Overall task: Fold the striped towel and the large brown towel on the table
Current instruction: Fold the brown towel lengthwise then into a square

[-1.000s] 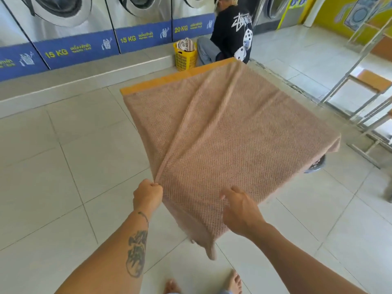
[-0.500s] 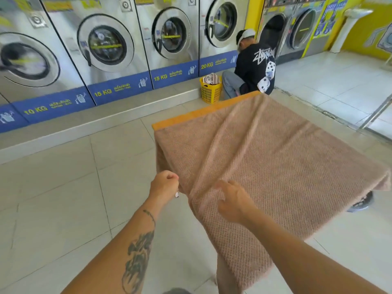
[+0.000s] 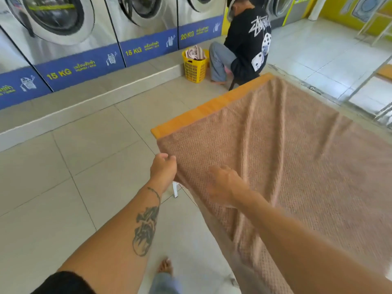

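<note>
The large brown towel (image 3: 297, 158) lies spread over the table, wrinkled, hanging over the near edge. Only an orange strip of the table (image 3: 212, 107) shows along the far-left side. My left hand (image 3: 163, 168) pinches the towel's left edge near the table's left corner. My right hand (image 3: 224, 187) is blurred and lies flat on the towel, fingers spread, just right of the left hand. A striped cloth (image 3: 195, 53) sits in a yellow basket on the floor; I cannot tell whether it is the striped towel.
A person in a black shirt (image 3: 248, 41) crouches beyond the table's far corner beside the yellow basket (image 3: 194, 67). Washing machines (image 3: 63, 28) line a raised step at the back. A white table leg (image 3: 175, 188) stands under my left hand. My bare foot (image 3: 165, 267) is on the floor tiles.
Both hands have moved left along the towel's hanging edge to the table's left corner. The bunched fold in the towel has been pulled flatter, and my view has shifted.
</note>
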Tool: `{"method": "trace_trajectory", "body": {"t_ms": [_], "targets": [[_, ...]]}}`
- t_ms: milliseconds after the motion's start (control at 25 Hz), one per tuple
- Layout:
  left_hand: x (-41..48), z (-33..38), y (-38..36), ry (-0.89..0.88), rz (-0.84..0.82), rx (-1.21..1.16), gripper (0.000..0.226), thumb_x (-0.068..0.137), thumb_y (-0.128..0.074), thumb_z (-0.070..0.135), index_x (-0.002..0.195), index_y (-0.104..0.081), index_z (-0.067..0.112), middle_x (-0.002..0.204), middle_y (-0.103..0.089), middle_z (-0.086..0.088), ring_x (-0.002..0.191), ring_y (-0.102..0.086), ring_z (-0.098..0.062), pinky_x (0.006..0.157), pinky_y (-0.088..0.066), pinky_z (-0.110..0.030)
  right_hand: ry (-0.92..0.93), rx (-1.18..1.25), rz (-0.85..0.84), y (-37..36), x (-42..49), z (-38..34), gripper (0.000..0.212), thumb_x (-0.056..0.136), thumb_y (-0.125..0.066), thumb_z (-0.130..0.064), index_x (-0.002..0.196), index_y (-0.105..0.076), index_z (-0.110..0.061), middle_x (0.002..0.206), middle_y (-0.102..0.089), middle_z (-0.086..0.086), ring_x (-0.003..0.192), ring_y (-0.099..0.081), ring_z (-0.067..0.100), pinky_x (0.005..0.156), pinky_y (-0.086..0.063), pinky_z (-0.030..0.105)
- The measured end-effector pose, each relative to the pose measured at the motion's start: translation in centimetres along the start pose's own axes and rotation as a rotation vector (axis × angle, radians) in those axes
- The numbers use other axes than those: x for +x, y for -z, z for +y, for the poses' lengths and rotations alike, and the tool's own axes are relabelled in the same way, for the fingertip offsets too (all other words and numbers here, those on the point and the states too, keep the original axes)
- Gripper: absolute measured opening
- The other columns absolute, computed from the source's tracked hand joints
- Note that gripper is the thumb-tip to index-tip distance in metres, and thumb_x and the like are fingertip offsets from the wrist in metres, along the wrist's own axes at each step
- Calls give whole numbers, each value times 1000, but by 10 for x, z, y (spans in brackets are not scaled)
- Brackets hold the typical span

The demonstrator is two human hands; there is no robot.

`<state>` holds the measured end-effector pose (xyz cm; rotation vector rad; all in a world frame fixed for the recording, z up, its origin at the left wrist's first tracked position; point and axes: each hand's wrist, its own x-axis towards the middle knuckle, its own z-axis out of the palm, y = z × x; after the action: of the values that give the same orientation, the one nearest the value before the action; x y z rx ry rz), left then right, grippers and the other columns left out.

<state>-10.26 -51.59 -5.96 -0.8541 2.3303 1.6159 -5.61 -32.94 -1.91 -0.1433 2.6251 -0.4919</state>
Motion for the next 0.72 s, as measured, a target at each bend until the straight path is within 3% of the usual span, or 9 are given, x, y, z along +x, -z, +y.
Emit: {"method": "trace_trajectory", "body": {"t_ms": [80,160,320,440,600,720], "targets": [[39,3,2,38,-10,-64,35,92,-50,46,115,-50,19,109,-61,-8,94,-61,-27,90,-56,-50,-78,-89,14,-9,18,-20,57,86,-58,-36,137,-41,-18,135,-40,6,127,-39,30,95,-47,46],[61,6,3,38,-13,-30,40,97,-52,42,123,-44,13,112,-56,-7,99,-59,-29,91,-53,-44,-112,-149,103,-24,25,-37,49,84,-59,-31,127,-44,-15,128,-40,4,119,-40,27,85,-50,40],[81,-3,20,-4,140,109,18,102,-50,29,98,-53,11,93,-56,-5,86,-55,-27,73,-41,-37,-25,-167,183,-37,40,-60,18,86,-53,-12,103,-47,-15,111,-49,1,105,-50,25,66,-42,33],[100,-20,51,27,221,163,19,101,-50,25,94,-55,8,83,-55,-4,82,-56,-30,70,-42,-38,34,-155,161,-40,57,-79,23,85,-53,-8,91,-36,-21,100,-50,-1,97,-53,24,64,-35,33],[114,-32,94,21,273,216,20,101,-52,26,94,-56,7,86,-57,-7,83,-56,-31,73,-45,-40,128,-136,140,-54,67,-106,14,87,-53,-8,97,-49,-17,102,-53,0,93,-54,24,65,-38,35],[123,-39,104,68,228,178,17,97,-54,30,99,-57,13,95,-62,-8,87,-60,-30,79,-49,-40,200,-59,87,-64,65,-112,26,86,-50,-7,110,-57,-16,107,-54,2,98,-54,25,74,-50,39]]}}
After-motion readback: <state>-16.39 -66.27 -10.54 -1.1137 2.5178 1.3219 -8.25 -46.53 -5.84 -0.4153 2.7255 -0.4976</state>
